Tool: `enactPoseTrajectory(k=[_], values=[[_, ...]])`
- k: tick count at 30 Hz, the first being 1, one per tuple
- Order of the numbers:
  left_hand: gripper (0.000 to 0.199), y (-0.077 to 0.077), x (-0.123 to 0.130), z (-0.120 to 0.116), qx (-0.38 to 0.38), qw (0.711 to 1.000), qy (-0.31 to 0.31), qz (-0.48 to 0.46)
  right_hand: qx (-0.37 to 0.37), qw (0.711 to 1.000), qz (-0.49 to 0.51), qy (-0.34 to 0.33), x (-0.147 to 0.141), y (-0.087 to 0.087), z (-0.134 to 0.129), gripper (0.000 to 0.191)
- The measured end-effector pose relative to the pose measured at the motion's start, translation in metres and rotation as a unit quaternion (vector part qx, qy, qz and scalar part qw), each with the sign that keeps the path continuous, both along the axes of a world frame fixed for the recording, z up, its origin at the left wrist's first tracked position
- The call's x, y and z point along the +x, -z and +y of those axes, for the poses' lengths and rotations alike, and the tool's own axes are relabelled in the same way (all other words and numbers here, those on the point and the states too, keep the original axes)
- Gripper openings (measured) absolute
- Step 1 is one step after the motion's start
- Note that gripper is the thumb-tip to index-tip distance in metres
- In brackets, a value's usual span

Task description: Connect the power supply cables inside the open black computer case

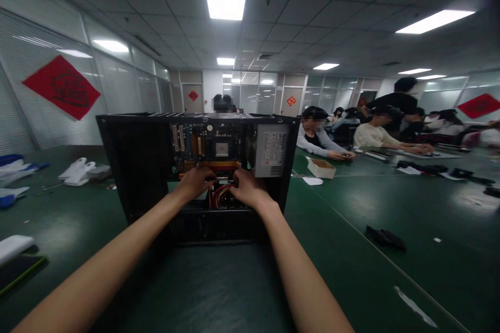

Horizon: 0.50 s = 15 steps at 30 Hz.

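An open black computer case [113,166] lies on its side in front of me, its inside facing me. My left hand [198,183] reaches in with curled fingers at the left end of the orange memory slots [221,165] on the motherboard [230,138]. At the right end, my right hand [247,185] is curled the same way. A thin strip [224,179] shows between the two hands, too small to name surely. What the fingertips grip is hidden. Red and yellow cables [221,196] bunch just below. The power supply [270,150] sits at upper right.
The case stands on a green table [324,265]. A small open box [321,167] and a black cloth-like item [386,238] are to the right. White plastic bags [78,171] and a white object [15,248] lie left. Other people [318,138] sit along the table at right.
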<state>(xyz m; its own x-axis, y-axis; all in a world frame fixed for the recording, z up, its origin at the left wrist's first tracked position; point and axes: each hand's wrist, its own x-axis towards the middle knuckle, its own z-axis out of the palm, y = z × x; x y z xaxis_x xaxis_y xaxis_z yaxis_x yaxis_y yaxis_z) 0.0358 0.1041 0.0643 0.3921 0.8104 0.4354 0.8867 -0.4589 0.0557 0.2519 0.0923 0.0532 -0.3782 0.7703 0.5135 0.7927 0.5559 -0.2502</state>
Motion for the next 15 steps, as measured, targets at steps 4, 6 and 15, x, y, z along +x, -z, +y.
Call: enactPoseTrajectory(k=[4,6,15], values=[[0.022,0.0003,0.0026,-0.0006,-0.003,1.000,0.005,0.028,-0.009,1.000,-0.006,0.006,0.0010,0.0011,0.0005,0.013],[0.023,-0.0006,0.0052,-0.0020,0.004,0.999,-0.002,0.046,-0.014,1.000,-0.011,0.007,0.0016,0.0007,-0.0002,0.012],[0.024,-0.0041,0.0077,-0.0087,0.006,0.998,-0.033,0.053,-0.030,0.999,-0.018,0.014,0.0036,-0.0038,-0.0060,0.012]])
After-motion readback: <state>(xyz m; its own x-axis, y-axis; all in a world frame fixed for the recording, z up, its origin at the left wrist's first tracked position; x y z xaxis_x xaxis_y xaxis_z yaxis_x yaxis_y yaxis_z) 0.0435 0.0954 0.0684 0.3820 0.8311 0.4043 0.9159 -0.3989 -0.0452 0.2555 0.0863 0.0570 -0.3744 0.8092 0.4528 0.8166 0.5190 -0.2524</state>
